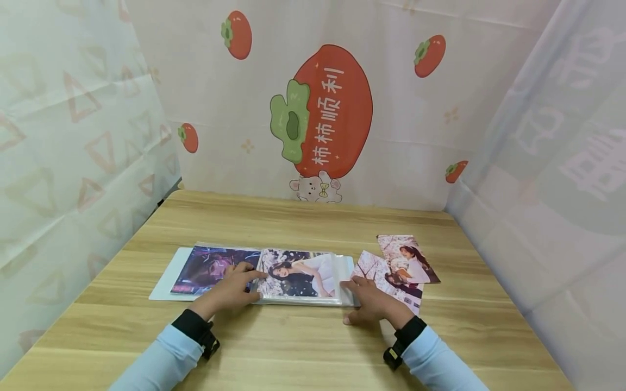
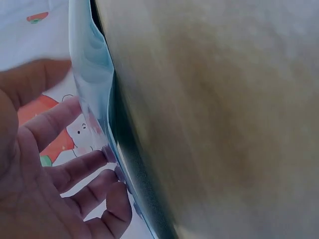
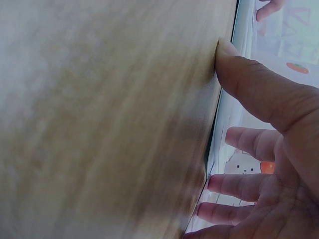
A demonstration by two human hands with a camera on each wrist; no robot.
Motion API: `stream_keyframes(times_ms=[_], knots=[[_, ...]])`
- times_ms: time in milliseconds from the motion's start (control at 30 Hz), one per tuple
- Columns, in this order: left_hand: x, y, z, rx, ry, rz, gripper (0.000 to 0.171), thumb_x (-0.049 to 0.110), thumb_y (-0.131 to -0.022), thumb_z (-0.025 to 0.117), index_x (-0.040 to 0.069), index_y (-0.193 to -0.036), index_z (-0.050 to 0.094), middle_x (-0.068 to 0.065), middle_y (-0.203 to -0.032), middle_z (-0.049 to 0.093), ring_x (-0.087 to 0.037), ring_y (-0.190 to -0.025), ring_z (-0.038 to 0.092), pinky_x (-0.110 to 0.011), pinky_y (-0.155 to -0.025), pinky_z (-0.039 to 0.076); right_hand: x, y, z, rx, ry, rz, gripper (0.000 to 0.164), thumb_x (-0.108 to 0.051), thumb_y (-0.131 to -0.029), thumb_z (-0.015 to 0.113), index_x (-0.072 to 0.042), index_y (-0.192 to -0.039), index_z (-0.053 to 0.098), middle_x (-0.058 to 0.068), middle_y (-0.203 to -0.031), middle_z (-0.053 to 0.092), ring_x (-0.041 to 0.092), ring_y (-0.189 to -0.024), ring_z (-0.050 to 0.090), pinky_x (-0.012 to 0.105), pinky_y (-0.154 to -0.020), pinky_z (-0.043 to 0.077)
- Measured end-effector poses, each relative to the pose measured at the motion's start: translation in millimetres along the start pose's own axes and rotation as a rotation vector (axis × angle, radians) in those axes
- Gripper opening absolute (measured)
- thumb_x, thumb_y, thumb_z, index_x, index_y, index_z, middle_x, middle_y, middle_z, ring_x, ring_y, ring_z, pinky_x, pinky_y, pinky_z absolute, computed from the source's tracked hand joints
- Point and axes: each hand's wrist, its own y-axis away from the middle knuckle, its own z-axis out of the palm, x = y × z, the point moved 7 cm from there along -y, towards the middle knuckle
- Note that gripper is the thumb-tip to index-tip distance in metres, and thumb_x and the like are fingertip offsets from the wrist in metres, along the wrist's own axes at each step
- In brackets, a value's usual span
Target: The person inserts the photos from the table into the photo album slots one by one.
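Observation:
A photo album with a light blue cover [image 1: 162, 282] lies spread on the table. Its left page shows a dark purple picture [image 1: 198, 271]; on the right, a photo of a person in white [image 1: 305, 274] sits in a clear sleeve [image 1: 346, 271]. My left hand [image 1: 227, 293] rests on the album near the fold, fingers spread and lightly bent on the pages. At the album's right edge, my right hand [image 1: 373, 301] touches the sleeve with its fingertips, while the thumb [image 3: 241, 74] is down on the table. Neither hand visibly grips anything.
Two loose blossom photos, one nearer [image 1: 367, 265] and one farther [image 1: 415, 263], overlap right of the album, the nearer partly under my right hand. The wooden table [image 1: 303, 347] meets printed cloth hangings [image 1: 215, 98] at the back and sides.

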Motion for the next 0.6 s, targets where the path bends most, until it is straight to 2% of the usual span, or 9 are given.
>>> stream_keyframes(times_ms=[167,367,600], knots=[[1.4,-0.2,1.0,-0.027,-0.024,-0.033,0.060,0.037,-0.072,0.078,0.014,-0.124,0.060,-0.025,-0.127,0.043,-0.041,-0.109,0.037,-0.058,-0.081,0.040,1.1,0.2,0.0,0.000,-0.002,0.003,0.075,-0.031,-0.075,0.078,-0.009,-0.138,0.044,0.025,-0.143,0.028,0.048,-0.128,0.023,0.059,-0.096,0.027],[2.8,-1.5,1.8,-0.018,-0.059,-0.072,0.054,0.030,-0.070,0.079,0.015,-0.119,0.063,-0.024,-0.127,0.045,-0.043,-0.111,0.041,-0.058,-0.082,0.041,0.2,1.3,-1.0,0.001,-0.020,0.001,0.074,-0.030,-0.075,0.077,-0.009,-0.138,0.043,0.026,-0.144,0.026,0.048,-0.129,0.021,0.060,-0.097,0.026],[2.2,-3.0,2.6,-0.013,-0.080,-0.059,0.056,0.033,-0.065,0.082,0.012,-0.114,0.064,-0.021,-0.120,0.050,-0.043,-0.106,0.044,-0.057,-0.082,0.041,0.2,0.8,-1.1,0.002,-0.018,-0.001,0.074,-0.030,-0.075,0.078,-0.009,-0.138,0.044,0.026,-0.143,0.026,0.049,-0.128,0.021,0.060,-0.097,0.026]])
